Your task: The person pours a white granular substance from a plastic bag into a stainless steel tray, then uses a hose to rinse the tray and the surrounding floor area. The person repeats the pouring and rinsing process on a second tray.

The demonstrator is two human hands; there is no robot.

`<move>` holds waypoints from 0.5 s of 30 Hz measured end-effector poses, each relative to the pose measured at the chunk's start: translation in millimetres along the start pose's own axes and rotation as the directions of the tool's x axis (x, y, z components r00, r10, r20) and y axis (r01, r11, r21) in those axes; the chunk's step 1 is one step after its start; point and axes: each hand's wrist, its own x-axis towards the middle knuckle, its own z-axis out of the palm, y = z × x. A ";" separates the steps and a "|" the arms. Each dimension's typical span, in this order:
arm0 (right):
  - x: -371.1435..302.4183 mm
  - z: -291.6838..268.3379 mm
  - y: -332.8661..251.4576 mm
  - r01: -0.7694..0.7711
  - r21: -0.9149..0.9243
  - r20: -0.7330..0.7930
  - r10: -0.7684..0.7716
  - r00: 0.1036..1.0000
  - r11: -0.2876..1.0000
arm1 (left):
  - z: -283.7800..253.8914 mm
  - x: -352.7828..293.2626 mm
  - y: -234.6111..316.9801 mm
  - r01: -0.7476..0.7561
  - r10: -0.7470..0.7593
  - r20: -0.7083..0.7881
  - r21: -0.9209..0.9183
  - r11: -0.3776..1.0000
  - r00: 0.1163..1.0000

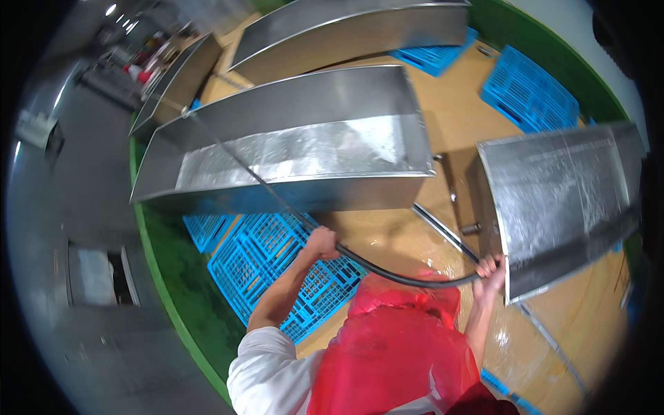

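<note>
A dark hose (398, 278) hangs in a curve between my two hands. My left hand (322, 243) is closed round it, above a blue plastic pallet (263, 259). From there the hose stretches to the upper left, across a long stainless steel trough (290, 196). My right hand (490, 274) is closed on the other part of the hose, right beside the near left corner of a second steel trough (553, 187). Its fingers hide the end of the hose. Wet, shiny metal shows inside both troughs.
Another long steel trough (360, 38) stands at the back, and a smaller one (181, 79) at the far left. Blue pallets (529, 90) lie at the back right. A green kerb (162, 277) edges the wet tan floor (443, 124). A metal bar (446, 232) lies beside the right trough.
</note>
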 end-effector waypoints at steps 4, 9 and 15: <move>12.6 -43.0 13.3 -0.101 0.073 -0.073 0.106 0.992 0.992 | -20.3 -62.3 5.9 0.008 -0.012 -0.096 -0.041 0.999 0.995; 16.7 -98.2 37.2 -0.192 -0.006 -0.320 0.180 0.930 0.981 | -57.5 -121.4 28.4 -0.011 0.006 -0.084 -0.055 0.998 0.996; 23.4 -137.0 31.7 -0.339 -0.583 -0.387 0.114 0.915 0.739 | -70.0 -148.2 72.0 -0.030 0.034 0.056 -0.081 0.996 0.998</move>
